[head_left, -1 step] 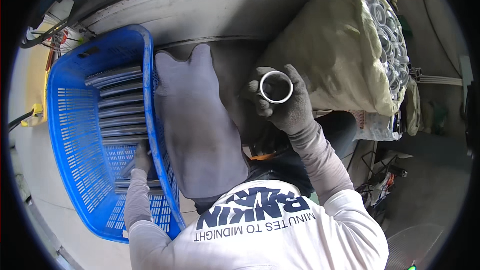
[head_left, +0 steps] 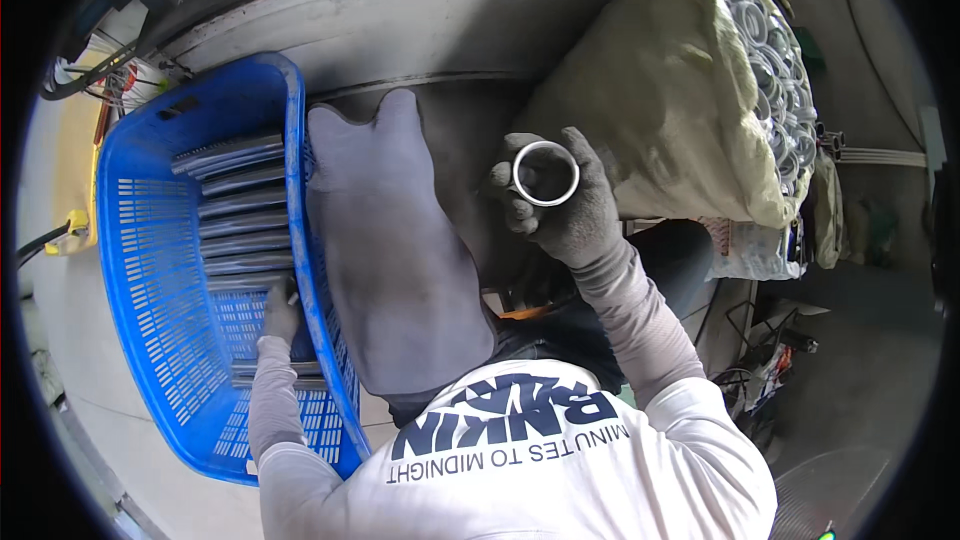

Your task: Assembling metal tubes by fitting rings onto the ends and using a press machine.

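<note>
Since the basket wall cuts across it, can't really tell what the left hand (head_left: 281,312) fingers are doing down among the grey tubes (head_left: 240,225) in the blue basket (head_left: 130,340). Right hand (head_left: 565,208) fingers are wrapped tight around a short metal tube (head_left: 545,173), open end up, beside the sack of rings (head_left: 680,90).

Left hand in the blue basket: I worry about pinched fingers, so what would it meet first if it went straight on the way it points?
The left hand points up the blue basket toward the row of grey tubes; it would likely meet the nearest tube first, though depth is unclear.
</note>
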Demonstrator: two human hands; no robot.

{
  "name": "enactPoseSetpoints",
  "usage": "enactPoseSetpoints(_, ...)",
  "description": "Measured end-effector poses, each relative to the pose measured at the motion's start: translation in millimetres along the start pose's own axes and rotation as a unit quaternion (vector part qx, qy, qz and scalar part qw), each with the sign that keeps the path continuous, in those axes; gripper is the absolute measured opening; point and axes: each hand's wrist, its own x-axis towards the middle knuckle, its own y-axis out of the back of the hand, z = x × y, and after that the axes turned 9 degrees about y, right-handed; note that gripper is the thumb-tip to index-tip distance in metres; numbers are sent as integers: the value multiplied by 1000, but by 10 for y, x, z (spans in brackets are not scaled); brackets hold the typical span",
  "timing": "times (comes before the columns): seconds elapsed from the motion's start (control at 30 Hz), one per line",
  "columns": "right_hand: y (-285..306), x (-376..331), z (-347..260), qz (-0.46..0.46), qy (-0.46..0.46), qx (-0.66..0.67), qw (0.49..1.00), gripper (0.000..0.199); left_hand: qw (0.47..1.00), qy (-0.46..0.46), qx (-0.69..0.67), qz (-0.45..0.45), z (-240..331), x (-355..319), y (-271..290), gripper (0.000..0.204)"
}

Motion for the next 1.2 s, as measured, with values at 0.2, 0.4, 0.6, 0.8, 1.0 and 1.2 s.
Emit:
enactPoseSetpoints(0.2,217,-398,-284,-74,-29,103,992,69,957,15,-244,159,2002,-540,1323,52)
enactPoseSetpoints(0.4,639,-817,-579,-173,-36,191,966,74,947,-258,-13,191,4542,-1615,1778,62)
enactPoseSetpoints(0.6,751,-1177,-944,-97,99,-36,990,62,894,-409,127,135,5755,-2044,1216,65)
enactPoseSetpoints(0.8,952,-1242,-952,-48,377,-370,848,39,894,-399,195,58,6206,-1937,466,64)
enactPoseSetpoints(1.0,1048,-1233,-1018,-33,345,-310,885,43,886,-399,229,56,6352,-1893,259,67)
enactPoseSetpoints(1.2,1043,-1174,-1010,-25,343,-337,877,41,888,-391,236,52,6357,-1811,229,70)
